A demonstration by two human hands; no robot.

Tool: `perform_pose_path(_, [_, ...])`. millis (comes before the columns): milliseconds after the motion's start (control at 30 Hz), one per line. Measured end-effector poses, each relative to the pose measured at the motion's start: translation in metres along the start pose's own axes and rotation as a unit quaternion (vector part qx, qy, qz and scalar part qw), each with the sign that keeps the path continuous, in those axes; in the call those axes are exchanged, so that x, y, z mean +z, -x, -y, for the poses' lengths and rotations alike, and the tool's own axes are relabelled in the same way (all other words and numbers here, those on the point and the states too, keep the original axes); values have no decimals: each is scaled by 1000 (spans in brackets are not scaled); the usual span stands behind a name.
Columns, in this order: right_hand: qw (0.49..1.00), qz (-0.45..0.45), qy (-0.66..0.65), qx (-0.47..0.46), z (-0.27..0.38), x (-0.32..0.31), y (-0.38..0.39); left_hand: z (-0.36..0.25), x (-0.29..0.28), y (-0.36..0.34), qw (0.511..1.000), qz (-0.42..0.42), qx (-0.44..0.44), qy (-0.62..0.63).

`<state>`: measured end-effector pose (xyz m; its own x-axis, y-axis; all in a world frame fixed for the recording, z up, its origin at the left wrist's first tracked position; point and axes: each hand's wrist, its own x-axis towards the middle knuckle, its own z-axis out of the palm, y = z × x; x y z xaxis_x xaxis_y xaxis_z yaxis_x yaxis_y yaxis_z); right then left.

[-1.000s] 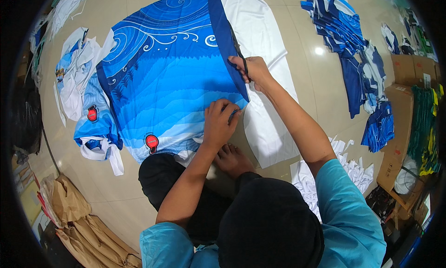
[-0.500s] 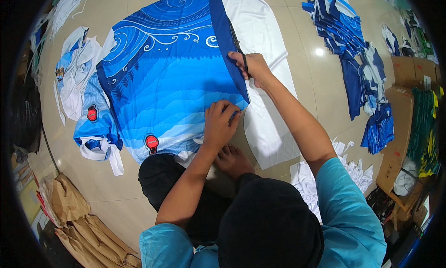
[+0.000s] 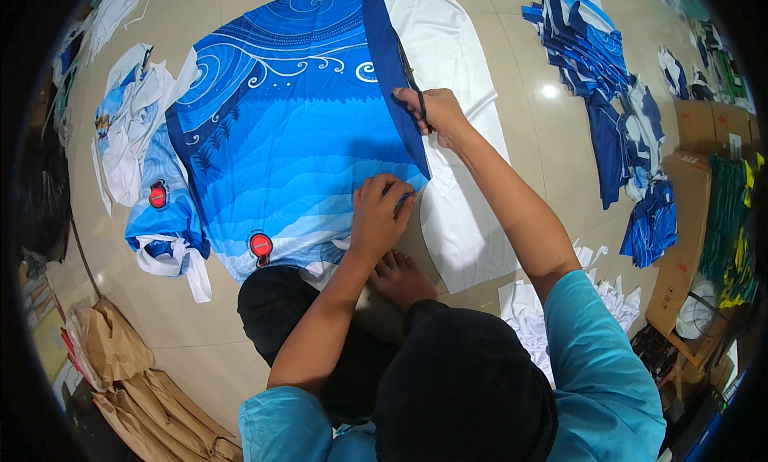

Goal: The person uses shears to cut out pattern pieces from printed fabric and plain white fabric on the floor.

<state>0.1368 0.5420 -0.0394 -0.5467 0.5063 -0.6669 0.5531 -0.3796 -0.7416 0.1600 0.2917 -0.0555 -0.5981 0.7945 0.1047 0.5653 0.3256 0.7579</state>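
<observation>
A large piece of printed blue fabric [image 3: 296, 134], with white swirls and a red-and-black badge near its lower edge, is spread on the floor. My right hand [image 3: 436, 114] is closed round the black handles of a pair of scissors [image 3: 408, 68]. Their blades point away from me, along the seam between a navy band and a white margin [image 3: 464, 142]. My left hand [image 3: 382, 214] has bent fingers gripping the blue fabric's near right corner; the pinched part is mostly hidden beneath them.
To the left lie cut blue and white pieces [image 3: 156, 198]. Stacked blue pieces [image 3: 588, 54] are at the far right, near cardboard boxes [image 3: 680, 222]. White scraps [image 3: 528, 318] lie by my right arm. My bare foot [image 3: 404, 278] is close to the fabric; brown paper [image 3: 120, 350] stands at left.
</observation>
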Motion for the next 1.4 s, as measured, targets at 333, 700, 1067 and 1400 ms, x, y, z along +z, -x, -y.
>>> perform_pose_path(333, [1000,-10,-7,1,8,3,0,-1,-1,0,1000,0,0,-1])
perform_pose_path(700, [1000,-11,-25,-10,17,6,-12,1,0,1,1000,-7,7,1])
perform_pose_path(1067, [1000,-3,-14,-5,15,5,-17,1,0,1,1000,-7,4,0])
perform_pose_path(1400, [1000,-9,-28,-7,21,5,-23,2,1,1,1000,-5,2,2])
